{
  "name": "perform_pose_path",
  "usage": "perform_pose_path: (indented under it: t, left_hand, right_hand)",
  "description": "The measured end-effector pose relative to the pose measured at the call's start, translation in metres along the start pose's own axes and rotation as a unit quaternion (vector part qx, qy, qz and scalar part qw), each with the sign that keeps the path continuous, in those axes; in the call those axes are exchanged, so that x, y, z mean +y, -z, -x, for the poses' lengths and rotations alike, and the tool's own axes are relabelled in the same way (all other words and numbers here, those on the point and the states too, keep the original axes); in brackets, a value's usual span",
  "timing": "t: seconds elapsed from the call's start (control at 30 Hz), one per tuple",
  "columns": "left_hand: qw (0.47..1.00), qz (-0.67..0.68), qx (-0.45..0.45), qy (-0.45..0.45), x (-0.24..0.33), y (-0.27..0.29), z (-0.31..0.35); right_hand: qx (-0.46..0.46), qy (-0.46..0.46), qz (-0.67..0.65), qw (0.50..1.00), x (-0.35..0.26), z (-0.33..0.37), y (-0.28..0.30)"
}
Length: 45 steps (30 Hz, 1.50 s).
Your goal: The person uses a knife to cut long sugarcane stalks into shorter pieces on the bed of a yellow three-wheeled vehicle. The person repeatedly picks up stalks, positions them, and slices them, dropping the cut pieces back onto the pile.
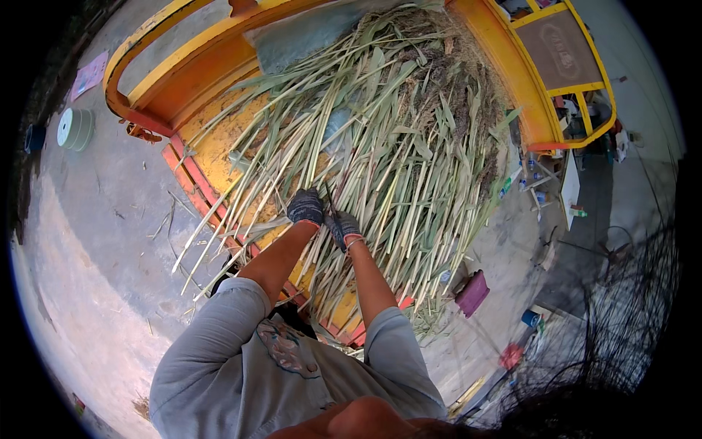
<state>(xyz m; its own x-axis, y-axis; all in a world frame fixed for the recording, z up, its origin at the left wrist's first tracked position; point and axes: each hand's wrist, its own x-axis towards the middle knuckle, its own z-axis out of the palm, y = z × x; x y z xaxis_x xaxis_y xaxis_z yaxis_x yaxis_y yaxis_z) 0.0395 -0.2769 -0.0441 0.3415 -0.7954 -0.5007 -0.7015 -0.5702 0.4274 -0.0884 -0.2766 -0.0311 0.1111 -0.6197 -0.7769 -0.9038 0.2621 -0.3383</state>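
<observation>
A thick heap of long pale-green stalks point(395, 175), with leaves and dark brown seed heads, looks like cut sorghum. It lies on the yellow bed point(212, 132) of a cart, seed heads toward the far right. My left hand point(306, 206), in a dark grey knit glove with an orange cuff, is closed round stalks at the near left part of the heap. Right beside it, my right hand point(344, 228) in a matching glove is closed on a slim dark blade-like tool point(329, 196). The tool's exact kind cannot be made out.
Yellow side rails point(175, 73) enclose the cart bed, with a red-orange edge point(197, 183) nearest me. A pale green bucket point(75, 129) stands on the concrete floor point(110, 219) at left. A maroon box-like thing point(472, 294) lies at right, near scattered clutter and a blue cup point(531, 317).
</observation>
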Motion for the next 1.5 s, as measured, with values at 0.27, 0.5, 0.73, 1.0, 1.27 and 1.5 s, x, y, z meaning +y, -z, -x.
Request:
perform_pose_path:
  t: [0.27, 0.5, 0.73, 1.0, 1.27, 1.5]
  left_hand:
    - [0.989, 0.129, -0.003, 0.074, 0.009, 0.013, 0.005]
    - [0.987, 0.114, -0.113, -0.011, -0.031, -0.029, -0.047]
    - [0.996, 0.039, -0.059, -0.057, -0.051, -0.017, -0.034]
    - [0.993, 0.082, 0.012, -0.086, -0.063, 0.021, 0.022]
    - [0.979, 0.140, 0.017, -0.144, -0.084, 0.011, 0.052]
    - [0.963, 0.253, -0.025, -0.091, -0.101, 0.011, 0.061]
  right_hand:
    - [0.022, 0.037, -0.032, 0.999, 0.005, 0.002, -0.004]
    - [-0.007, 0.009, -0.032, 0.999, 0.006, 0.007, -0.001]
    - [-0.030, -0.055, -0.275, 0.959, 0.020, 0.009, -0.005]
    - [-0.117, 0.033, -0.070, 0.990, -0.004, 0.029, 0.029]
    - [-0.146, 0.111, 0.122, 0.975, -0.024, 0.026, 0.051]
    - [-0.226, 0.104, 0.014, 0.969, -0.044, 0.035, 0.047]
